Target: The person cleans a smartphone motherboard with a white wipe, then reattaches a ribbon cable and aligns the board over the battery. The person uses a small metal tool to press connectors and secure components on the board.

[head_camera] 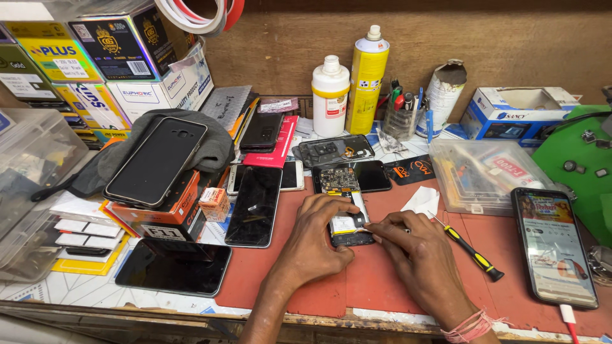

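An opened phone (344,200) with its back off lies on a red mat (382,274), circuit board and battery exposed. My left hand (315,232) rests curled against its left side, holding it steady. My right hand (414,245) pinches a thin tool whose tip touches the phone's lower right edge. A black and yellow screwdriver (472,251) lies just right of my right hand, untouched.
Several phones lie to the left; one with a lit screen (553,245) sits at right. A clear plastic box (481,173), white bottle (330,95), yellow spray can (367,78) and tool cup stand behind. Stacked cartons fill the left back.
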